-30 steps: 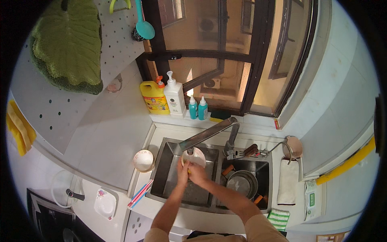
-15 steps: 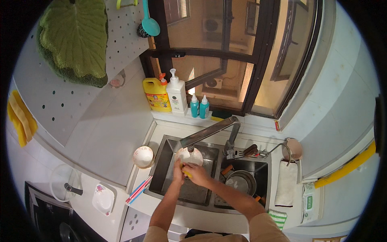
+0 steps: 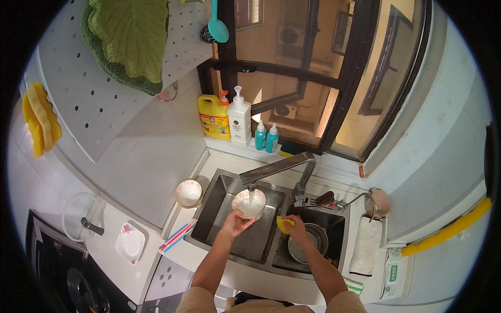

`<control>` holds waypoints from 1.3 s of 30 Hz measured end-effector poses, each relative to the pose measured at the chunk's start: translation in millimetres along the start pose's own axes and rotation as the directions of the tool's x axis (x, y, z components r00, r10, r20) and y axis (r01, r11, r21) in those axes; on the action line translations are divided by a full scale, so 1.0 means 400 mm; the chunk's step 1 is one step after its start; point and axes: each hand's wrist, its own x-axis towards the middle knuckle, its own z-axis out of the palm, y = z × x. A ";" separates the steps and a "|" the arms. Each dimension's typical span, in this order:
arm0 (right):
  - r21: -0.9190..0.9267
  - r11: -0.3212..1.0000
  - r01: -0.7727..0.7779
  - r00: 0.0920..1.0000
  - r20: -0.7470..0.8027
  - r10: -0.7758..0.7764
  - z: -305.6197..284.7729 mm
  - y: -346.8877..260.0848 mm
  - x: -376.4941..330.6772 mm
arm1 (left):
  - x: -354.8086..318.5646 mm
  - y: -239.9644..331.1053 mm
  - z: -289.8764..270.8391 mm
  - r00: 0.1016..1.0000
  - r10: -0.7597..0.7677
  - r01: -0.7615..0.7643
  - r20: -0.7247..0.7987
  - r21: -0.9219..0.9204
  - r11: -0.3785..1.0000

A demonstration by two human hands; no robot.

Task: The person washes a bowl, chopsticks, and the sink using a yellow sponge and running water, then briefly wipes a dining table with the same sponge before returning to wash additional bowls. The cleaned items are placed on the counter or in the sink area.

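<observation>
Taking the patterned bowl [image 3: 249, 202] as the clock's centre, a yellow jug [image 3: 214, 117] at eleven carries one red-and-yellow label, and a white pump bottle [image 3: 240, 122] at twelve bears a small dark print; the lettering is probably too small to read reliably from here. Two teal bottles [image 3: 266, 137] stand just beside the pump bottle, also near twelve, and one white packet [image 3: 391, 274] with a green panel lies at four. Two round bowls show: the patterned one, below the tap [image 3: 276, 169] and over the left of two basins in the sink [image 3: 216, 229], and a second bowl [image 3: 188, 193] on the tabletop [image 3: 209, 279] at nine. One square dish [image 3: 129, 243] lies at eight. The left hand [image 3: 236, 224] has its grip clamped on the patterned bowl's near side. The right hand [image 3: 297, 228], at four, has its grip closed on one yellow sponge [image 3: 285, 225], above the right basin, where one pot [image 3: 310, 245] sits.
</observation>
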 end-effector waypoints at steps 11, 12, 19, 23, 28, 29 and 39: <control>0.155 0.985 -0.071 0.993 0.106 0.055 0.057 0.016 -0.037 | 0.020 -0.032 -0.022 0.967 0.256 -0.226 -0.019 0.409 0.884; 0.147 0.986 -0.082 0.991 0.114 0.065 0.049 0.015 -0.040 | 0.022 -0.040 -0.015 0.981 0.193 -0.188 0.008 0.276 0.943; 0.151 0.982 -0.112 0.987 0.134 0.092 -0.018 0.027 -0.064 | 0.032 -0.078 0.028 0.986 0.100 -0.086 -0.137 0.101 0.991; 0.177 0.977 -0.116 0.988 0.124 0.095 -0.045 0.067 -0.075 | 0.021 -0.055 0.026 0.894 0.353 -0.063 -0.276 0.704 0.708; 0.129 0.992 -0.011 0.998 0.071 0.002 -0.074 0.090 -0.082 | -0.034 -0.074 0.056 0.616 0.775 0.329 0.141 0.848 -0.416; 0.106 0.994 0.008 0.998 0.053 -0.013 -0.075 0.107 -0.081 | -0.053 -0.085 0.079 0.596 0.775 0.335 0.209 0.813 -0.477; 0.148 0.986 0.071 0.994 0.076 -0.083 -0.064 0.112 -0.077 | -0.166 -0.131 0.042 0.494 0.771 0.399 0.401 0.684 -0.611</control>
